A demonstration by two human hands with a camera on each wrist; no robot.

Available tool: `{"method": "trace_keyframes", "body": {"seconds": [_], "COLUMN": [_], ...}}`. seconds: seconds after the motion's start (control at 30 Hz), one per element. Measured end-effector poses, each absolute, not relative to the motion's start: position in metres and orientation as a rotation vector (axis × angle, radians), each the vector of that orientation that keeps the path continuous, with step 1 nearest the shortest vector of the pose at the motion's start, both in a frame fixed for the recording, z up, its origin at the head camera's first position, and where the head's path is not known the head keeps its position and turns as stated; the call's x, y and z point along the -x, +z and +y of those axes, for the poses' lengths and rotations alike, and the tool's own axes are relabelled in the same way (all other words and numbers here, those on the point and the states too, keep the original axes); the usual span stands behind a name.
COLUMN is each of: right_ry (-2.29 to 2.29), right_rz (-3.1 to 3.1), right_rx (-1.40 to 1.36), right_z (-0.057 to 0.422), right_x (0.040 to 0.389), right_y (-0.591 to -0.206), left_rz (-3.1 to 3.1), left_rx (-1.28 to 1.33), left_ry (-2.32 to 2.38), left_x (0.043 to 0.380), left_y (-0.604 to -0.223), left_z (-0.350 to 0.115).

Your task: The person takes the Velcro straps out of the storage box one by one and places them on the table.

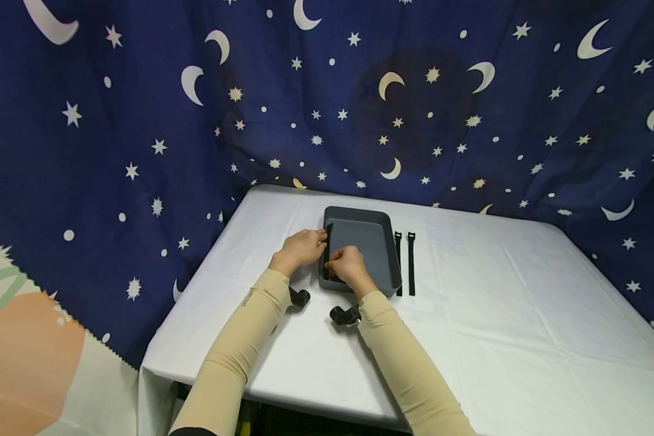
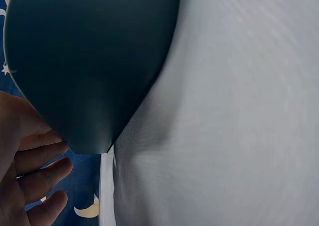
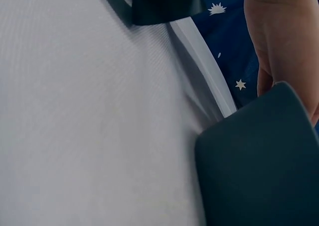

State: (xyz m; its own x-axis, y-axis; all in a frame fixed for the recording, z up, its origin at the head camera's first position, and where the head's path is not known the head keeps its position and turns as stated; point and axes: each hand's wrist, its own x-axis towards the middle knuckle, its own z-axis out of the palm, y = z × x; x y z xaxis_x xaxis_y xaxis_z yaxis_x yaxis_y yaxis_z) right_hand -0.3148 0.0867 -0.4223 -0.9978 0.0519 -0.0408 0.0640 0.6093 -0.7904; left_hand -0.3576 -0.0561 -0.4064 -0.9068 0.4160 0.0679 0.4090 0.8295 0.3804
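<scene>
A dark grey rectangular tray [image 1: 366,237] lies on the white table, with a black strap [image 1: 327,251] running lengthwise inside its left wall. My left hand [image 1: 303,247] is at the left rim, fingertips by the strap's upper half. In the left wrist view, the fingers of that hand [image 2: 42,181] are loosely spread beside the tray's dark outer wall [image 2: 94,66]. Over the near left corner, my right hand [image 1: 349,264] pinches the strap near its lower end. The right wrist view shows this hand [image 3: 289,47] with its fingertips hidden behind the tray wall [image 3: 259,171].
Two more black straps, one [image 1: 411,266] with a buckle-like loop at its far end and another [image 1: 398,242] close against the tray, lie to the right. The white tablecloth [image 1: 501,315] has creases. A blue curtain [image 1: 349,91] with moons and stars hangs behind.
</scene>
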Motion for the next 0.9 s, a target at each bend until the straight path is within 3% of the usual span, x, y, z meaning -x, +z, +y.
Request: {"method": "trace_keyframes", "body": {"seconds": [0.9], "right_ry": [-1.755], "right_rz": [2.696], "right_rx": [-0.099], "right_z": [0.0952], "right_x": [0.3108], "right_y": [-0.4225], "left_rz": [3.005], "left_rx": [-0.679], "left_ry": [0.620], "left_x": [0.3551], "left_y": [-0.4076], "left_z": [-0.0540]}}
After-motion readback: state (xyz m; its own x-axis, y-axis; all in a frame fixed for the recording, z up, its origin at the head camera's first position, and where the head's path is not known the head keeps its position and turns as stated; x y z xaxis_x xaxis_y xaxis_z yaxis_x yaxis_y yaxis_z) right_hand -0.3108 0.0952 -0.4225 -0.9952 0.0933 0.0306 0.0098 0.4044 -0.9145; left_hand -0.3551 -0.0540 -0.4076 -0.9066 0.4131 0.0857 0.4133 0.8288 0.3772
